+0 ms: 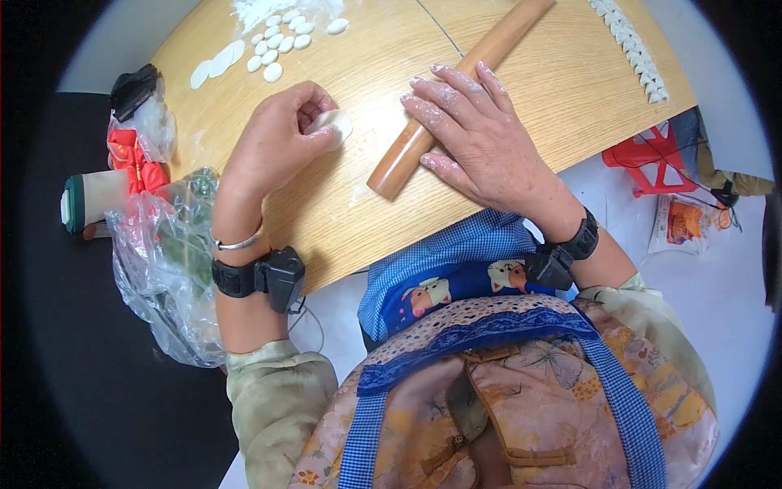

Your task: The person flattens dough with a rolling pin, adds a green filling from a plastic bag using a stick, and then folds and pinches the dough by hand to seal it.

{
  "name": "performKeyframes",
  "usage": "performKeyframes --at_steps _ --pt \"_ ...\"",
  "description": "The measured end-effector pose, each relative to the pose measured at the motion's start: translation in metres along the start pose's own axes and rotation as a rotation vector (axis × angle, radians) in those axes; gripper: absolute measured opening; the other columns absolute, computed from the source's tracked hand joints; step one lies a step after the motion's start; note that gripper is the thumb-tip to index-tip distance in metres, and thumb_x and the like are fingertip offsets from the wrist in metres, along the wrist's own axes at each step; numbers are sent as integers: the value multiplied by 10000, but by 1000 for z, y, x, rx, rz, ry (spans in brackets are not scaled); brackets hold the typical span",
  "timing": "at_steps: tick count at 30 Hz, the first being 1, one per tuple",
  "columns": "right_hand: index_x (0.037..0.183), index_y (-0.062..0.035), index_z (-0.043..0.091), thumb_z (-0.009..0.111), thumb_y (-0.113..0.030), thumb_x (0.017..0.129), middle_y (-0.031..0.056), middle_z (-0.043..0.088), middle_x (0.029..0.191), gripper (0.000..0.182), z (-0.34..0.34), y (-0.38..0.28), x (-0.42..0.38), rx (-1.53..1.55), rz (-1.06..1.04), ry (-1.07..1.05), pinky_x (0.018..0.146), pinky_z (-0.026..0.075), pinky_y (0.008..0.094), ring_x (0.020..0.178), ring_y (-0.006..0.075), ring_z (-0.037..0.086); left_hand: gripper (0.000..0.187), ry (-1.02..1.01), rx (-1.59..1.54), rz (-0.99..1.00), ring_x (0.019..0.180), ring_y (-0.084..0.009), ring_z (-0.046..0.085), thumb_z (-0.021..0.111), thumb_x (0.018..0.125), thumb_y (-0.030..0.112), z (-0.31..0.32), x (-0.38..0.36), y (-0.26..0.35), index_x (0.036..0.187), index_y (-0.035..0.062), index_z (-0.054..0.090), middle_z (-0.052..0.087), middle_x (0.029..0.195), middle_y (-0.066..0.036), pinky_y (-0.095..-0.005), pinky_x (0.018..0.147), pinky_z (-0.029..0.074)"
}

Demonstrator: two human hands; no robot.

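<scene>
My left hand (pixel 287 130) pinches a small round dough wrapper (pixel 336 128) by its edge, just above the wooden table. My right hand (pixel 481 134), dusted with flour, lies flat with fingers stretched over a wooden rolling pin (pixel 393 169). The pin rests slantwise on the table, its near end pointing toward my left side. Beyond my left hand sit several flattened dough pieces (pixel 274 72) in a cluster. A few thin rolled wrappers (pixel 221 61) overlap to the left of them.
Loose flour (pixel 265 11) covers the table's far side. A row of folded dumplings (pixel 634 50) lines the right edge of the table (pixel 326 244). Plastic bags (pixel 155 269) hang at the left edge. A red stool (pixel 652 160) stands on the floor at right.
</scene>
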State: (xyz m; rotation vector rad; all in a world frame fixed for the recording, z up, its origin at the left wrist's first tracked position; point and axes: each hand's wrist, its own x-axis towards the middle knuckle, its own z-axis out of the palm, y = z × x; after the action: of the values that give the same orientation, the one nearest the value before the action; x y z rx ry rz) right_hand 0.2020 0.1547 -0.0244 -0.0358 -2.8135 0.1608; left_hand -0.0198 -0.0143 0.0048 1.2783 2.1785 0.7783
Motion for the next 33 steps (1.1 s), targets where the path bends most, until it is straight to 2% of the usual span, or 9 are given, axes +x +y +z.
performKeyframes --at_steps 9,11,12,17,21,25,28,30,33 --pt "1428 -116 503 606 -385 933 102 501 1431 572 1 0 0 11 -3 20 1219 188 528 1415 272 378 107 -71 40 -53 757 -67 570 622 859 94 -8 3 -13 930 22 589 643 865 -4 -239 702 481" --pt "1425 -116 504 608 -383 932 102 501 1430 570 0 0 0 12 -4 17 1219 187 528 1416 273 376 104 50 -406 96 775 -64 575 618 876 100 -1 4 -14 953 41 579 639 871 -4 -239 693 479" --pt "1423 -116 506 610 -381 932 101 500 1430 568 0 0 0 13 -3 15 1219 187 528 1417 274 374 104 50 -406 96 775 -64 575 618 876 100 -2 4 -12 953 41 579 639 871 -4 -239 693 479" --pt "1419 -116 508 612 -385 928 103 498 1430 569 3 2 -1 22 -4 32 1219 188 528 1417 277 373 198 -243 -707 -70 863 -63 600 645 871 92 -13 0 1 1054 26 606 649 972 -21 -215 774 495" --pt "1420 -117 509 618 -386 924 105 499 1427 575 1 0 -1 18 1 19 1219 189 527 1416 279 373 195 -264 -333 -57 882 -69 619 624 880 26 1 5 -8 1071 -9 622 645 988 -5 -220 803 515" --pt "1419 -117 512 616 -386 925 104 499 1428 572 0 1 0 18 -1 13 1219 189 527 1416 278 374 199 -218 -345 13 866 -66 618 612 887 9 4 4 -7 1083 -15 631 644 993 0 -221 791 517" --pt "1419 -116 513 615 -388 926 105 499 1429 572 0 0 0 19 -2 11 1219 189 526 1416 278 374 188 -342 -430 -24 840 -58 609 628 881 19 3 4 -4 1065 -13 651 638 934 15 -217 762 510" --pt "1423 -115 510 611 -388 930 107 497 1431 573 0 0 0 6 -3 8 1220 187 526 1416 279 373 149 -203 -251 -66 808 -48 592 654 871 39 7 2 2 1011 -11 666 623 864 33 -214 732 500" --pt "1427 -112 506 605 -388 933 107 495 1434 574 1 0 0 13 -9 7 1221 181 528 1420 282 369 127 -191 -105 -54 793 -41 574 658 871 43 3 -1 12 982 -16 673 611 826 39 -207 721 489"
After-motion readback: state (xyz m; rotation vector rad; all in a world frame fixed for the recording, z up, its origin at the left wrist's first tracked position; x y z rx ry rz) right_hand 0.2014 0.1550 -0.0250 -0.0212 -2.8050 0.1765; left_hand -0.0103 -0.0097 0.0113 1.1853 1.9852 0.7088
